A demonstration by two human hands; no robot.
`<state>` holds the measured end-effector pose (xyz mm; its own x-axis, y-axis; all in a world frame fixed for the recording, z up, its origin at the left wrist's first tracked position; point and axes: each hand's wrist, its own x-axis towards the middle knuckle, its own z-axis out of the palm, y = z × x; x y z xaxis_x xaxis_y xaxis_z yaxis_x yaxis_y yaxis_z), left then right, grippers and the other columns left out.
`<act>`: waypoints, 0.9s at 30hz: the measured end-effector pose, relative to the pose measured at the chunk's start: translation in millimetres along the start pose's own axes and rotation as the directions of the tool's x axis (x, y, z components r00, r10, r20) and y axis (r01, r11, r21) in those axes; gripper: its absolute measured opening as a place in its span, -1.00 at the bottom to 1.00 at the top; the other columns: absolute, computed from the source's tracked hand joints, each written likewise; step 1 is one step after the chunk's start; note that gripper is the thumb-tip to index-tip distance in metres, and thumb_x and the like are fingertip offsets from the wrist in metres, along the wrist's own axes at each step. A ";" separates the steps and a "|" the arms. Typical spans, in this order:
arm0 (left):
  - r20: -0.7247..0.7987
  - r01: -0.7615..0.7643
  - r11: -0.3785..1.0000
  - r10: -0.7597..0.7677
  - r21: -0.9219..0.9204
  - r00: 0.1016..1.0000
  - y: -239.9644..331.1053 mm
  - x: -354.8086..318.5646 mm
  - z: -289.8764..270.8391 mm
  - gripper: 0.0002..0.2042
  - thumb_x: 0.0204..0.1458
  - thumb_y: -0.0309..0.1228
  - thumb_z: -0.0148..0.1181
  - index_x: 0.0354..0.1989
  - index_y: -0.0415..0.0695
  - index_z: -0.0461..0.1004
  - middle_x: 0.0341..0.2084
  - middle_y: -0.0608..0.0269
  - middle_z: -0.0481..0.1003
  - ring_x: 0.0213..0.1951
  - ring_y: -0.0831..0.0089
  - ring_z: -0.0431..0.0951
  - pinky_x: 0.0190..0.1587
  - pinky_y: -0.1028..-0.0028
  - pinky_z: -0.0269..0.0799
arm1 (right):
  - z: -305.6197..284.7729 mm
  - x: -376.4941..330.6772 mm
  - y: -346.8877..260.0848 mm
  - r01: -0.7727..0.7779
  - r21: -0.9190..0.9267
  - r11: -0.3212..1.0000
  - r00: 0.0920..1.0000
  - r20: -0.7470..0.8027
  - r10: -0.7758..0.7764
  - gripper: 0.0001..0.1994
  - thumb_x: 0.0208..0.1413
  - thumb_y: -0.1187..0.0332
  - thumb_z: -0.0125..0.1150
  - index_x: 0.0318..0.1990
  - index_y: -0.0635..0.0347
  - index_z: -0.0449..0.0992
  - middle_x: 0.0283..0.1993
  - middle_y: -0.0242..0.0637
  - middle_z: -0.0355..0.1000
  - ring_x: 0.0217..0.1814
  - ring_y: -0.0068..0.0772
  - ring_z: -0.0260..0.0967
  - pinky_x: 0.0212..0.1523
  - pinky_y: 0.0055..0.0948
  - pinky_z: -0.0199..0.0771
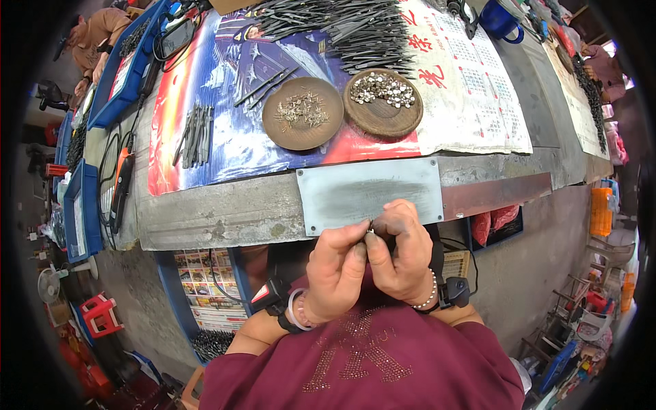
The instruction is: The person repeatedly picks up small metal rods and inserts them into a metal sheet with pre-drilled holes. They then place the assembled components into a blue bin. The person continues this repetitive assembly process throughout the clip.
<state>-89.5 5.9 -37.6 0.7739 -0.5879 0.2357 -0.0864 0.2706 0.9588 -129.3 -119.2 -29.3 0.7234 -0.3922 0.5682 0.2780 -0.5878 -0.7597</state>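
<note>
Pinched between the fingertips of both hands was a tiny metal piece (370, 231), held just off the near edge of the workbench (225, 212); the left hand (335, 270) closed on it from seven o'clock and the right hand (403, 253) from four o'clock, the fingers of the two touching around it. Whether the dark thing behind the right fingers was a tool could not be told. Directly at twelve o'clock from the hands lay one grey metal plate (369, 193), fixed flat at the bench's front lip, its near edge almost meeting the knuckles. Beyond it, at eleven and twelve o'clock, sat two round wooden dishes: the left dish (303, 113) holding thin pins, too many and too small to count, the right dish (383, 102) heaped with small shiny round pieces, likewise uncountable. One loose pile of dark slim metal tools (342, 31) spread at the far edge, and one smaller bundle (195, 133) lay at ten o'clock. Bare bench surface ran left of the plate along the front edge, and open floor dropped away at three o'clock. One blue cup (499, 19) stood at one o'clock.
</note>
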 end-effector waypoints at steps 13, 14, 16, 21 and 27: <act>0.032 0.099 0.927 -0.093 -0.363 0.995 3.2 6.0 4.1 -0.68 0.23 -0.66 -0.08 0.16 -0.32 0.24 -0.02 0.14 0.41 -0.09 0.55 0.44 -0.03 0.56 0.40 | -21.1 2.6 -3.0 -0.357 0.326 0.875 0.931 0.196 0.307 -0.87 0.18 0.47 0.08 -0.23 0.40 0.44 -0.41 -0.21 0.40 -0.44 -0.43 0.37 -0.43 -0.54 0.37; 0.029 0.136 0.927 -0.134 -0.350 0.991 5.3 7.0 2.7 -0.68 0.24 -0.64 -0.10 0.17 -0.31 0.24 -0.04 0.17 0.40 -0.11 0.56 0.43 -0.04 0.57 0.39 | -19.7 0.7 -0.7 -0.310 0.277 0.909 0.945 0.194 0.263 -0.87 0.16 0.48 0.11 -0.23 0.39 0.44 -0.39 -0.20 0.40 -0.44 -0.42 0.37 -0.43 -0.53 0.37; 0.041 0.161 0.957 -0.156 -0.243 0.987 7.4 9.1 -2.3 -0.67 0.25 -0.62 -0.12 0.19 -0.29 0.25 -0.08 0.22 0.37 -0.16 0.58 0.41 -0.08 0.60 0.38 | -15.2 -5.4 -0.4 -0.297 0.161 0.941 0.946 0.183 0.268 -0.87 0.12 0.49 0.16 -0.23 0.38 0.44 -0.36 -0.18 0.41 -0.44 -0.42 0.37 -0.43 -0.51 0.37; 0.033 0.092 0.993 -0.090 -0.076 0.995 2.0 10.2 -9.0 -0.65 0.26 -0.58 -0.12 0.22 -0.31 0.23 -0.11 0.30 0.29 -0.26 0.69 0.33 -0.20 0.69 0.29 | 9.0 -10.9 -1.0 -0.061 -0.121 0.991 0.996 0.064 0.069 -0.83 0.02 0.52 0.21 -0.23 0.33 0.39 -0.33 -0.10 0.35 -0.32 0.00 0.31 -0.31 -0.25 0.37; 0.030 0.132 0.977 -0.129 -0.168 0.991 -1.8 5.7 -11.3 -0.63 0.25 -0.60 -0.09 0.24 -0.31 0.22 -0.13 0.29 0.28 -0.41 0.70 0.29 -0.36 0.68 0.26 | 5.5 -3.5 -5.5 -0.364 0.094 0.927 0.925 0.149 0.348 -0.91 0.09 0.53 0.13 -0.26 0.34 0.39 -0.38 -0.16 0.34 -0.43 -0.20 0.30 -0.37 -0.36 0.35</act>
<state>-77.9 10.7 -39.8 0.7596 -0.6401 0.1147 0.1232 0.3149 0.9411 -129.8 -110.7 -28.8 0.8607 -0.4620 0.2139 0.0536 -0.3356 -0.9405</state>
